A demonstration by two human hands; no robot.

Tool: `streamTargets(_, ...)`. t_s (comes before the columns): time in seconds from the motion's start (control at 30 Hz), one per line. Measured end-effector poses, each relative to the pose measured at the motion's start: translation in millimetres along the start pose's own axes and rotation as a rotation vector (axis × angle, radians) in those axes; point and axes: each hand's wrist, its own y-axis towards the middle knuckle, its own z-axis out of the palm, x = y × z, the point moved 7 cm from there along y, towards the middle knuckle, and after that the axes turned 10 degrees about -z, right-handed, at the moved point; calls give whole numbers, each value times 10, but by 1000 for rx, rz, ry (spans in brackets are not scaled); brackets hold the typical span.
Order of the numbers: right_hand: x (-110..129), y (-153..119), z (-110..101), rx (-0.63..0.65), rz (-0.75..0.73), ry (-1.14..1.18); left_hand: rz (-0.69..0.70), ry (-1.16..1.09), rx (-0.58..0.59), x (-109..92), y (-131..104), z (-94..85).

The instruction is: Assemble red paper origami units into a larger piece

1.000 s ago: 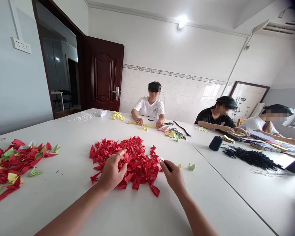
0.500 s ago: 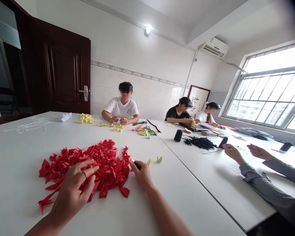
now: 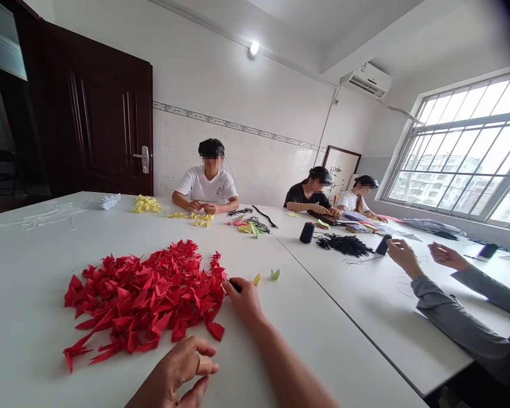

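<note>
A wide heap of red folded-paper pieces [image 3: 148, 300] lies on the white table [image 3: 306, 345]. My left hand [image 3: 187, 371] is just in front of the heap, fingers apart and slightly curled, with nothing seen in it. At the heap's right edge, my right hand [image 3: 244, 297] is closed around a small black object [image 3: 235, 285], only partly visible between the fingers. A yellow paper piece [image 3: 257, 279] and a green paper piece [image 3: 275, 275] lie just beyond my right hand.
Across the table sits a person in white [image 3: 208, 184], near yellow paper pieces [image 3: 147, 204]. Black thread [image 3: 344, 245] and a black spool [image 3: 306, 233] lie right of centre. A co-worker's grey-sleeved arms [image 3: 454, 317] reach in from the right.
My left hand has moved off the red heap, toward me and to the right. My right hand stays at the heap's right edge with the black object.
</note>
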Motion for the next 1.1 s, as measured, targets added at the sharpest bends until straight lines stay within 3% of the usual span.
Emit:
streamTargets(0.2, 15, -18, 5, 17, -2, 24, -60, 9, 77, 53, 63, -1)
streamTargets(0.5, 3, -41, 6, 43, 14, 41, -186, 73, 167, -83, 76, -10)
streamTargets(0.77, 33, -28, 0, 28, -13, 49, -169, 89, 267, 48, 89, 43)
streamTargets(1.1, 34, -25, -2, 32, -19, 48, -172, 75, 255, 7, 93, 25)
